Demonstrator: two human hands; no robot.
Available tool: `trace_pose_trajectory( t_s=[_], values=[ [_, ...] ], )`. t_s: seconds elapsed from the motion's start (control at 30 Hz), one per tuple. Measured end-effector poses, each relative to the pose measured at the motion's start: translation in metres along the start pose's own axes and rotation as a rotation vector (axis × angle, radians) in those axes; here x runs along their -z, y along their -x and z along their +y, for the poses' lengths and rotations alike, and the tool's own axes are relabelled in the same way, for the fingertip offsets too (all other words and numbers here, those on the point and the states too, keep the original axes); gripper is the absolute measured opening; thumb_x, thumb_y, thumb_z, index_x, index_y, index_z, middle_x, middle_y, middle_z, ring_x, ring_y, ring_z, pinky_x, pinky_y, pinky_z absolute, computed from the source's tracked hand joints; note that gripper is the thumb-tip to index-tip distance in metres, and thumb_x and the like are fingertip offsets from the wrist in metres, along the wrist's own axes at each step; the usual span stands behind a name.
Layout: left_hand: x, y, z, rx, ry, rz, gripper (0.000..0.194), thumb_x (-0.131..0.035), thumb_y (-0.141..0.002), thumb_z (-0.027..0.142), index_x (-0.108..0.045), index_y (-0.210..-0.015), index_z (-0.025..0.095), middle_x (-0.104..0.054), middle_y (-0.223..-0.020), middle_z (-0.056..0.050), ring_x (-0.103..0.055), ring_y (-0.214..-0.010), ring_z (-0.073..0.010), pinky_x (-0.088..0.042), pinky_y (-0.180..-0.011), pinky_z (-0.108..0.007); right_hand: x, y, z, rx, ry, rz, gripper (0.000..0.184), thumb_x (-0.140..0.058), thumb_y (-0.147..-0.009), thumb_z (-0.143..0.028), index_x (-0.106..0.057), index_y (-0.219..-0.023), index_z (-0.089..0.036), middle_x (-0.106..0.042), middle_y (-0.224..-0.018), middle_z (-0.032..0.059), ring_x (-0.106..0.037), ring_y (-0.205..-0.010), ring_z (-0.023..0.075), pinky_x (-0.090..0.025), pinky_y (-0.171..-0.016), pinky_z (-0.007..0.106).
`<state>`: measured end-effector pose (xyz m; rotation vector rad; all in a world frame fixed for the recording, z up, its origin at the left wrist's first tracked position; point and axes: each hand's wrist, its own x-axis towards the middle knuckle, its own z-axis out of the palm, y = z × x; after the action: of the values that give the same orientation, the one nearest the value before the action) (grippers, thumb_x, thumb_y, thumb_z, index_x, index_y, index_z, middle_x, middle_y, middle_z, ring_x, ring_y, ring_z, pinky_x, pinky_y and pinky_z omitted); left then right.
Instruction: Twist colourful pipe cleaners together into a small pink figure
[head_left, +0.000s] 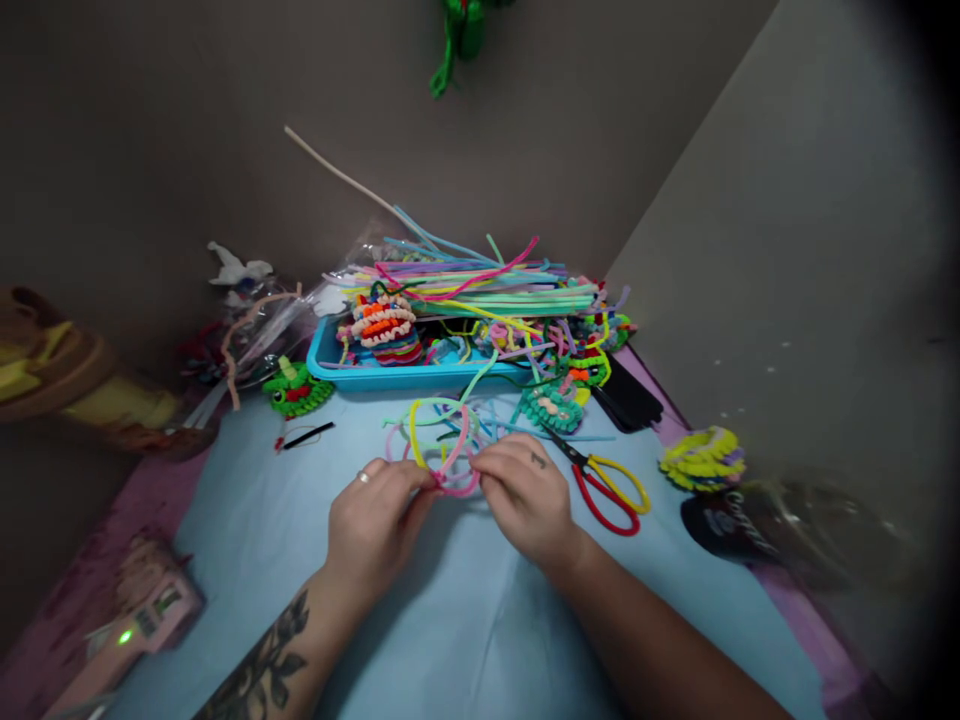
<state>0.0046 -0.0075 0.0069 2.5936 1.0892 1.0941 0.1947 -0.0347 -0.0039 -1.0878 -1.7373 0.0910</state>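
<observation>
Between my two hands, just above the blue cloth, is a pipe cleaner piece made of joined loops in pink, yellow and mint green. My left hand pinches its pink loop near the yellow one. On the other side my right hand pinches the same piece with thumb and fingertips. To the right of that hand lie scissors with red and yellow handles, partly spread. Several loose blue and green pipe cleaners lie just behind the looped piece, and a teal fuzzy figure sits beside them.
A blue tray at the back holds many coloured pipe cleaners and fuzzy figures. A green figure and a thin black stick lie left. A yellow figure and a clear cup are right; a pink device is front left.
</observation>
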Motion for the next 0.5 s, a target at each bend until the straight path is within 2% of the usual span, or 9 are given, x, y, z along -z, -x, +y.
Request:
trace_pose_trajectory(
  t_s=[0.13, 0.2, 0.27, 0.4, 0.5],
  values=[
    [0.002, 0.000, -0.001, 0.004, 0.005, 0.019, 0.007, -0.060, -0.085, 0.015, -0.058, -0.086, 0.021, -0.071, -0.078, 0.000, -0.062, -0.068, -0.0145, -0.046, -0.065, -0.026, -0.006, -0.001, 0.003, -0.312, -0.070, 0.029, 0.014, -0.059, -0.078, -0.014, -0.067, -0.082, -0.025, -0.059, -0.094, 0.0059, -0.059, -0.091, 0.0208, -0.051, -0.079, 0.038],
    [0.002, 0.000, -0.001, 0.002, 0.013, 0.025, 0.008, -0.060, -0.084, 0.014, -0.058, -0.087, 0.021, -0.071, -0.078, -0.001, -0.062, -0.068, -0.0144, -0.046, -0.064, -0.026, -0.010, 0.000, 0.006, -0.491, -0.244, 0.002, 0.009, -0.061, -0.076, -0.018, -0.067, -0.081, -0.024, -0.054, -0.099, 0.0069, -0.058, -0.096, 0.0210, -0.052, -0.075, 0.034],
    [0.002, 0.000, -0.001, -0.001, 0.029, 0.032, 0.010, -0.062, -0.083, 0.013, -0.058, -0.088, 0.020, -0.071, -0.079, -0.001, -0.062, -0.069, -0.0142, -0.046, -0.065, -0.026, -0.013, 0.002, 0.009, -0.612, -0.458, -0.032, 0.006, -0.063, -0.075, -0.021, -0.065, -0.081, -0.023, -0.053, -0.100, 0.0069, -0.058, -0.098, 0.0207, -0.052, -0.071, 0.030],
    [0.001, 0.002, 0.000, 0.040, 0.097, 0.042, 0.012, -0.063, -0.081, 0.012, -0.058, -0.087, 0.020, -0.070, -0.078, 0.000, -0.060, -0.069, -0.0137, -0.045, -0.065, -0.024, -0.018, 0.004, 0.013, -0.723, -0.731, -0.028, 0.011, -0.070, -0.073, -0.028, -0.062, -0.079, -0.022, -0.056, -0.101, 0.0051, -0.059, -0.099, 0.0191, -0.050, -0.076, 0.029],
    [0.000, 0.001, 0.002, 0.207, 0.182, 0.057, 0.007, -0.065, -0.080, 0.016, -0.060, -0.082, 0.020, -0.067, -0.074, 0.001, -0.055, -0.063, -0.0123, -0.043, -0.060, -0.023, -0.020, 0.004, 0.011, -0.759, -0.814, -0.013, 0.015, -0.072, -0.073, -0.031, -0.061, -0.078, -0.021, -0.058, -0.097, 0.0030, -0.060, -0.092, 0.0166, -0.049, -0.079, 0.028]
  ],
)
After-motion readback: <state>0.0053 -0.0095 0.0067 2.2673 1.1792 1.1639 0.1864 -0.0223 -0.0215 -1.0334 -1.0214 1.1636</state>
